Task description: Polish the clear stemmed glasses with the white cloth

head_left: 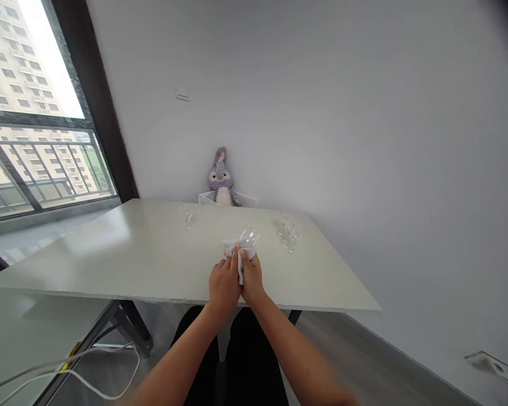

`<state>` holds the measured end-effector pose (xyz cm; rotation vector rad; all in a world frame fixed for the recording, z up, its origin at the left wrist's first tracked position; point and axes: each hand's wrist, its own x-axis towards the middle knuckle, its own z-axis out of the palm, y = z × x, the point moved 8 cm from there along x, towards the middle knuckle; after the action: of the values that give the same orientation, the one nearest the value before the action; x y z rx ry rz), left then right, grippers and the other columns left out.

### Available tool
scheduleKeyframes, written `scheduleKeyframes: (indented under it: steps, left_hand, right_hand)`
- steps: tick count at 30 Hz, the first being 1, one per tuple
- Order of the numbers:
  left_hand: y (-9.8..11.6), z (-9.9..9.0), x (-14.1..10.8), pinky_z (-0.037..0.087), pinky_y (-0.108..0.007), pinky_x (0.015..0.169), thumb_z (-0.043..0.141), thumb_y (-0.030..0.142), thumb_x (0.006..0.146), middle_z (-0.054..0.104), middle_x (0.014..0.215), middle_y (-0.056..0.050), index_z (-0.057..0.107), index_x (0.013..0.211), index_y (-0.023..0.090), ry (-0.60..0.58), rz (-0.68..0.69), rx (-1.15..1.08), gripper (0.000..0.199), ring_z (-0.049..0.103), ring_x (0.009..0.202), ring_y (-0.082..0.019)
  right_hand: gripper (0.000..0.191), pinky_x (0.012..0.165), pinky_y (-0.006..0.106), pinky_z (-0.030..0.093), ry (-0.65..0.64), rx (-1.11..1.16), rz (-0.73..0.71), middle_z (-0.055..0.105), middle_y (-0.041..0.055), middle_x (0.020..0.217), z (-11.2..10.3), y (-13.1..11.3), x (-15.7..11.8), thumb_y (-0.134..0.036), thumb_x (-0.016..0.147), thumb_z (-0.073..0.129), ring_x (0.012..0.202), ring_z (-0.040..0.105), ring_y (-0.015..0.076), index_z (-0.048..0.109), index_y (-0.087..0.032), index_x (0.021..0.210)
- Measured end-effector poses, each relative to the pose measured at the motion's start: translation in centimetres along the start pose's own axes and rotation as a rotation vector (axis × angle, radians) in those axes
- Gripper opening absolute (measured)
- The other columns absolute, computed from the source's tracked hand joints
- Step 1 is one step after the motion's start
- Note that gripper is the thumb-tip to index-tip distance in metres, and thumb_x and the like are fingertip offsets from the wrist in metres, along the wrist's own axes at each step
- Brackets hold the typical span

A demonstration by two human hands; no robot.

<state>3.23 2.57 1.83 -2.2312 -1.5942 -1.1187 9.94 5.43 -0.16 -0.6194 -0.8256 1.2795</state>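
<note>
two bare forearms (292, 335) converge in the head view, left hand (223, 283) and right hand (252, 276) pressed together, gripping a white cloth (240, 272) around a clear glass (249, 233) over the middle of the pale table (161, 259). more glassware (289, 232) sits rightward, one stemmed glass (188, 217) leftward; behind, a plush toy (223, 194) is by the grey wall (364, 135), a window (46, 152) far left.

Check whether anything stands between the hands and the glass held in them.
Yes: a white cloth, gripped by the left hand and right hand around the near part of the glass. Nothing else visible is in the way.
</note>
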Motion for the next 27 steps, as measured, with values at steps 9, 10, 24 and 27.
scheduleKeyframes:
  steps: [9,10,24,27]
  left_hand:
    - [-2.7,-2.6,0.5,0.043,-0.034,0.073,0.039,0.032,0.083,0.067,0.088,-0.003,0.048,0.119,0.028,-0.229,-0.21,-0.22,0.037,0.062,0.079,-0.021]
    - [-3.4,-3.1,1.0,0.042,-0.035,0.077,0.042,0.036,0.082,0.066,0.094,-0.003,0.048,0.117,0.027,-0.182,-0.259,-0.283,0.037,0.06,0.086,-0.022]
    - [-4.4,1.8,2.0,0.047,-0.034,0.072,0.07,0.037,0.062,0.065,0.088,-0.008,0.043,0.107,0.017,-0.205,-0.639,-1.355,0.056,0.063,0.08,-0.02]
    - [-5.9,2.1,1.4,0.045,-0.033,0.074,0.069,0.037,0.062,0.064,0.091,-0.008,0.04,0.109,0.018,0.024,-0.72,-1.279,0.058,0.062,0.083,-0.018]
  right_hand:
    - [0.029,0.048,0.024,0.043,0.024,-0.256,-0.007,0.057,-0.0026,0.058,-3.1,-1.8,1.8,-0.038,0.066,0.065,0.049,0.053,0.0116,0.053,-0.016,0.079]
    - [0.03,0.047,0.024,0.043,-0.005,-0.261,0.023,0.057,-0.0027,0.057,-3.0,-1.7,1.7,-0.039,0.065,0.066,0.048,0.053,0.0118,0.053,-0.016,0.079]
    - [0.021,0.066,0.032,0.042,-0.454,-0.615,0.263,0.062,0.0009,0.069,-0.5,1.5,-0.5,-0.035,0.07,0.061,0.065,0.056,0.0173,0.058,-0.018,0.082]
    - [0.018,0.085,0.042,0.033,-0.261,-1.264,-0.171,0.064,0.0066,0.083,-0.7,-0.9,-0.1,-0.019,0.073,0.056,0.081,0.055,0.023,0.057,-0.019,0.091]
